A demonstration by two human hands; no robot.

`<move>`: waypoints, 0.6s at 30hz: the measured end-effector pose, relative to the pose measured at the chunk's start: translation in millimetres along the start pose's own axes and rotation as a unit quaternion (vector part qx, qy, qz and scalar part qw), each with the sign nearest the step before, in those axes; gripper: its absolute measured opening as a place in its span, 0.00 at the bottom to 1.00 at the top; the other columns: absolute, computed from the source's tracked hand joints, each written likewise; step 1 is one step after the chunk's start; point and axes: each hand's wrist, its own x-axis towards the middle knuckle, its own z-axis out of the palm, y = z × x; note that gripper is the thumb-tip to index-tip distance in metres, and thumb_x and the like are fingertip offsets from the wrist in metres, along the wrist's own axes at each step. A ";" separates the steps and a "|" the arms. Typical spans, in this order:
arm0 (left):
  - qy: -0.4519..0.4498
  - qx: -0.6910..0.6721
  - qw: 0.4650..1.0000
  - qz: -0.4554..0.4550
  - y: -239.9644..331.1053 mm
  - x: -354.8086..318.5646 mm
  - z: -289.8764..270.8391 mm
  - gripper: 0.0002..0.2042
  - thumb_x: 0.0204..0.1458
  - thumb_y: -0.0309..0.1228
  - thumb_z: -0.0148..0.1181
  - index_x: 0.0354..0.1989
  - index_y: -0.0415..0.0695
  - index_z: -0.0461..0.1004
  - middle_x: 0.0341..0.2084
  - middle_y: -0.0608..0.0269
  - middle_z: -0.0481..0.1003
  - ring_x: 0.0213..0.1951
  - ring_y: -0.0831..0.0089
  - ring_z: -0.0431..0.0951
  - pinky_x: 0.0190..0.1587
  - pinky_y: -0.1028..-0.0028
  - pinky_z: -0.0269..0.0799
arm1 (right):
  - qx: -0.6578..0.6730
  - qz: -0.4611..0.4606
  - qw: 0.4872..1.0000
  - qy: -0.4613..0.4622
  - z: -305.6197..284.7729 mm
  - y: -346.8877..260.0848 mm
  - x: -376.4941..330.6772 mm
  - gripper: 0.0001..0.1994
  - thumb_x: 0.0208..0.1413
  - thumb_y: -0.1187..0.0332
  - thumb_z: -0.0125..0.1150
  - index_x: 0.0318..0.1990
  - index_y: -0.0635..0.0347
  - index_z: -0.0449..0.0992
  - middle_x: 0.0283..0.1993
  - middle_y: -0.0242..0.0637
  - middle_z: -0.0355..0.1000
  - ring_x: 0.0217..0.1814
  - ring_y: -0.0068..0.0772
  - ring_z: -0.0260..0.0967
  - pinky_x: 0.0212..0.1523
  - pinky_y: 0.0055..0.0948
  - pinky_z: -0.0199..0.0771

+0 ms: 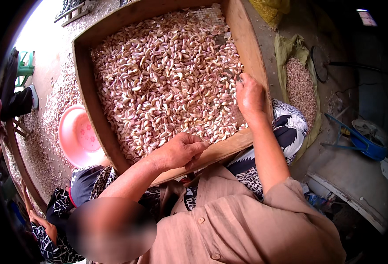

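Observation:
A wooden-framed sieve tray (245, 39) with a wire mesh bottom rests over my lap. Loose garlic cloves (167, 79), white with pinkish-purple skins, cover most of the mesh. At the near edge of the frame, my left hand (180, 152) is closed, its thumb and fingers pressed together beside the nearest cloves. My right hand (250, 94) reaches in along the right side wall, fingers pinched above the cloves. Whatever either hand holds is too small or too hidden to make out. Bare mesh shows in the far right corner and near my right wrist.
Left of the tray sits a pink basin (77, 136), with garlic skins scattered over the floor around it. An open yellow-green sack (301, 83) of small pinkish pieces lies to the right. A green stool (24, 68) and another person's hand (44, 224) appear far left.

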 end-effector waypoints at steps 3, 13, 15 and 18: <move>0.009 0.008 1.000 0.004 0.1 -1.8 -0.7 0.21 0.68 0.42 0.53 0.22 0.45 0.71 0.16 0.69 0.72 0.16 0.82 0.72 0.19 0.79 0.61 | -0.016 0.042 0.999 -0.031 6.3 -8.3 7.4 0.07 0.55 0.72 0.58 0.36 0.68 0.77 0.35 0.58 0.77 0.41 0.62 0.77 0.45 0.51 0.77; 0.032 0.011 0.999 -0.011 -0.5 3.4 1.6 0.20 0.67 0.41 0.53 0.22 0.44 0.72 0.16 0.67 0.73 0.16 0.80 0.73 0.19 0.78 0.63 | -0.086 0.032 0.991 -0.097 15.9 4.5 37.9 0.08 0.48 0.73 0.59 0.32 0.68 0.81 0.35 0.60 0.78 0.40 0.63 0.78 0.46 0.50 0.79; 0.055 0.013 0.998 -0.015 1.3 1.3 -0.1 0.19 0.67 0.40 0.53 0.23 0.44 0.73 0.16 0.67 0.72 0.16 0.79 0.72 0.19 0.78 0.63 | -0.065 0.017 0.994 -0.085 12.5 -0.2 32.8 0.07 0.46 0.72 0.60 0.30 0.67 0.80 0.31 0.60 0.76 0.36 0.63 0.76 0.44 0.50 0.77; 0.091 -0.061 0.994 0.007 -1.6 5.8 -2.4 0.20 0.68 0.41 0.52 0.24 0.43 0.73 0.15 0.65 0.72 0.16 0.78 0.72 0.18 0.77 0.63 | 0.131 0.044 0.970 -0.198 -18.4 -8.5 16.0 0.05 0.51 0.73 0.63 0.34 0.65 0.78 0.27 0.41 0.77 0.30 0.36 0.78 0.32 0.33 0.78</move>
